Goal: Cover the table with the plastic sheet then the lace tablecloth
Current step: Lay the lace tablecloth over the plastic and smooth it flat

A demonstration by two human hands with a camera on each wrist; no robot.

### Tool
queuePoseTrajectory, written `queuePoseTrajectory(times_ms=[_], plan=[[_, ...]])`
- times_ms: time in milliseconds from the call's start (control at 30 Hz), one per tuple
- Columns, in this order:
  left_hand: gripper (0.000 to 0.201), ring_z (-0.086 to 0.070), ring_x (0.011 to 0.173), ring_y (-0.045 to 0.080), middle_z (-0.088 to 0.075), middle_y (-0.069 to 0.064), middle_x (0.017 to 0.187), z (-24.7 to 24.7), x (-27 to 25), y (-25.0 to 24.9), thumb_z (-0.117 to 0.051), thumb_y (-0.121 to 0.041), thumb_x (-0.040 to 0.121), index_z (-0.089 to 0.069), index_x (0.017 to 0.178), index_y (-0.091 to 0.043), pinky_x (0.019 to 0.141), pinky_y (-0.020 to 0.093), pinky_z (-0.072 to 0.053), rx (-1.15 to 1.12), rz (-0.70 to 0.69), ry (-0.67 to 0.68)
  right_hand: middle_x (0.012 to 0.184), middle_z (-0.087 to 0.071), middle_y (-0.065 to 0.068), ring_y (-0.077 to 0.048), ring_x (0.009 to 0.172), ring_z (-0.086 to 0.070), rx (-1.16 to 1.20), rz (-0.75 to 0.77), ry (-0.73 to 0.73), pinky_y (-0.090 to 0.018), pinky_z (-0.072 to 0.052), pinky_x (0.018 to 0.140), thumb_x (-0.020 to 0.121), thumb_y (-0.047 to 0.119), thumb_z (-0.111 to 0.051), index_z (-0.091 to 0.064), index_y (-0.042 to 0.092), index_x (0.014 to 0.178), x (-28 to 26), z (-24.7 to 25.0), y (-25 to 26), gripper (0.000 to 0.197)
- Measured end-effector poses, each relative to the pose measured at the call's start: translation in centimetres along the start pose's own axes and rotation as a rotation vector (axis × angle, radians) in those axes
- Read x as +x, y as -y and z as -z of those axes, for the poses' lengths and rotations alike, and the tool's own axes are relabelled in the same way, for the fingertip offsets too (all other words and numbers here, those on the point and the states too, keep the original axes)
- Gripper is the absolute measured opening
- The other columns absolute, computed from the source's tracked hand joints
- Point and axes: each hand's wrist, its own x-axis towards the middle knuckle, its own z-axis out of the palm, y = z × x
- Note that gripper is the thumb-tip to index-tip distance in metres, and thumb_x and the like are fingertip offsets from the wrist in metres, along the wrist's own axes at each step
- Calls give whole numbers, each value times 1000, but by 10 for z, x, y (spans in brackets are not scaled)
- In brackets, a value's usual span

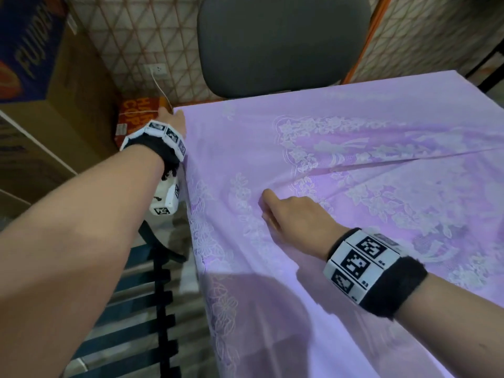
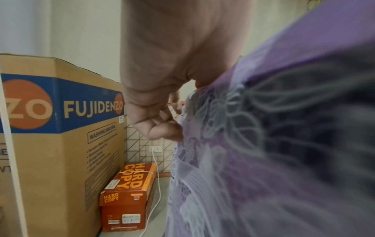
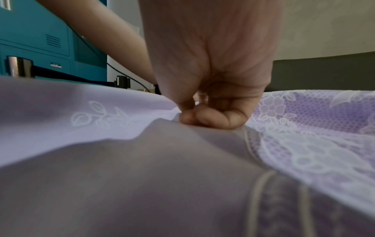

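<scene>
A white lace tablecloth point(image 1: 341, 165) with flower patterns lies over the purple-covered table and hangs down its left side point(image 2: 253, 144). A long crease runs across it toward the right. My left hand point(image 1: 174, 118) is at the far left corner of the table, fingers curled and pinching the lace edge point(image 2: 162, 126). My right hand point(image 1: 275, 205) rests on the table top nearer me, thumb and fingers pinching a raised fold of the lace point(image 3: 188, 115). The plastic sheet cannot be told apart under the lace.
A grey office chair point(image 1: 281, 42) stands behind the table's far edge. A large cardboard washing-machine box point(image 2: 56, 128) and orange paper boxes point(image 2: 129, 192) sit on the floor to the left, with a white cable point(image 2: 156, 184) from a wall socket.
</scene>
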Motion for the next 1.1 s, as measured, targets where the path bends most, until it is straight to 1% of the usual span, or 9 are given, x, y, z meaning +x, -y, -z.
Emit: queuePoseTrajectory(times_ms=[67,200,300,400,567,700,833,1000,1100], plan=[[78,-42,132,42,-43,24,144,-3,-14,10,-28,-56,84,-39,141,-3,114,46,-31,-26,36,65,91,-64,-14,-34,70,-49,32,22,8,-39,-43,64,98,27,-33,-38,11,115,-5,0,0,24],[72,-52,121,43,-54,25,134,1,-83,28,-26,-54,91,-47,131,3,107,45,-39,-20,-14,223,109,-60,-16,-35,88,-58,199,77,74,-42,-48,80,98,24,-36,-38,6,113,-25,8,-4,23],[72,-58,113,40,-59,26,125,11,-154,43,-20,-50,97,-56,118,7,104,43,-43,89,-69,321,101,-57,-17,-31,81,-52,139,97,132,-39,-44,75,98,24,-37,-36,7,101,-59,16,-14,17],[58,-54,118,41,-55,30,129,15,-231,56,-17,-34,104,-51,125,8,104,43,-41,136,-36,352,93,-55,-12,-30,80,-51,-38,87,189,-34,-38,67,100,28,-33,-30,15,88,-104,18,-29,18],[59,-60,109,38,-61,27,120,17,-354,81,-18,-36,102,-58,115,5,94,38,-45,169,88,378,111,-61,-11,-28,104,-60,-282,101,430,-30,-37,70,97,35,-35,-49,16,99,-194,15,-52,24],[37,-56,113,35,-59,22,124,4,-437,107,-28,-25,101,-55,114,-4,97,38,-43,93,141,316,90,-56,-3,-28,88,-58,-312,101,501,-30,-38,70,93,39,-40,-53,16,89,-253,2,-60,27],[28,-58,104,35,-63,18,116,4,-465,114,-30,-22,102,-52,112,-9,88,39,-46,83,102,174,68,-38,2,-24,73,-46,-303,171,359,-31,-36,65,97,25,-32,-38,16,93,-268,-13,-60,12],[27,-57,94,31,-57,10,84,20,-470,122,-31,-18,101,-53,87,-10,82,34,-43,69,26,247,108,-65,-11,-29,102,-61,-272,290,470,-31,-37,72,93,25,-44,-57,21,100,-305,-23,-53,15],[29,-58,105,32,-64,17,108,20,-478,126,-33,-17,101,-59,102,-3,89,35,-44,158,36,325,110,-65,-7,-26,106,-59,-212,328,510,-29,-36,73,93,28,-45,-52,26,88,-331,-28,-54,8]])
